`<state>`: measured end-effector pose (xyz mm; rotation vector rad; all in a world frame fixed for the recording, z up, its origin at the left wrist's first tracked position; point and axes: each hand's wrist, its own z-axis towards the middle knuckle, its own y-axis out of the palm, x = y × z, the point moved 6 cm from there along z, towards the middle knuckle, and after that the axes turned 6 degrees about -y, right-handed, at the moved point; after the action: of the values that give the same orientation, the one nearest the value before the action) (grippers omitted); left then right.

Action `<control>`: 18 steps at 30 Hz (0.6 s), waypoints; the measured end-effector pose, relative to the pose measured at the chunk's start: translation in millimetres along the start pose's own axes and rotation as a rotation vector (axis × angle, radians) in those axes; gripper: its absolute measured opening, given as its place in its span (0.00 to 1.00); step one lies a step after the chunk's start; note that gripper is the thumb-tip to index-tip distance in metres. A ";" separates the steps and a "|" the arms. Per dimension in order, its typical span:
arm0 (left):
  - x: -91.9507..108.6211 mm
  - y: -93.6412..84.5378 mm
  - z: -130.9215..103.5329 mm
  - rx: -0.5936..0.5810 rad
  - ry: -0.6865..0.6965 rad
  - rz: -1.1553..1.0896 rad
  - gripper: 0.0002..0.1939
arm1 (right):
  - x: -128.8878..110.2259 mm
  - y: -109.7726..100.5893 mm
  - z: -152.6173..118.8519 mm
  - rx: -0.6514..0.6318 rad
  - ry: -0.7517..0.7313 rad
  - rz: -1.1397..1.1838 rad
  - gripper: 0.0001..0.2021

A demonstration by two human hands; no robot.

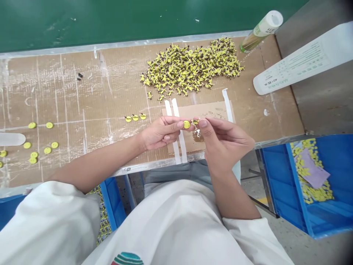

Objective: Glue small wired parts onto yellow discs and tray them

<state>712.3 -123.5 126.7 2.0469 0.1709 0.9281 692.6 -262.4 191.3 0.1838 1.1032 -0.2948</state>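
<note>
My left hand point(162, 133) pinches a round yellow disc point(186, 124) at its edge. Close beside the disc, my right hand point(227, 143) grips a tiny yellow-and-black figure point(195, 122) between thumb and fingers. Whether figure and disc touch is too small to tell. Below them a shiny wet puddle point(198, 135) lies on a taped cardboard piece point(209, 110). Left of my left hand, 3 yellow discs point(135, 117) with dark bits on top stand in a row. A large pile of small yellow-and-dark figures point(190, 68) spreads behind my hands.
Loose yellow discs point(47, 150) lie at the left of the cardboard-covered table point(118, 88). A white bottle point(300, 60) and a clear tube of sticks point(260, 31) stand at right. Blue bins point(286, 187) with yellow pieces sit below the table edge.
</note>
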 end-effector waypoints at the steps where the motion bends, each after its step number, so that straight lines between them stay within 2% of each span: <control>1: -0.1 -0.2 0.1 -0.003 0.000 0.000 0.16 | 0.7 0.6 -0.2 0.000 -0.002 0.011 0.06; 18: -0.3 -0.2 1.4 -0.033 0.016 0.006 0.17 | 0.3 -0.6 -3.2 -0.003 -0.023 -0.100 0.07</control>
<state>713.0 -124.4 125.9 2.0112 0.1574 0.9450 689.8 -262.1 189.5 0.1221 1.0920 -0.3839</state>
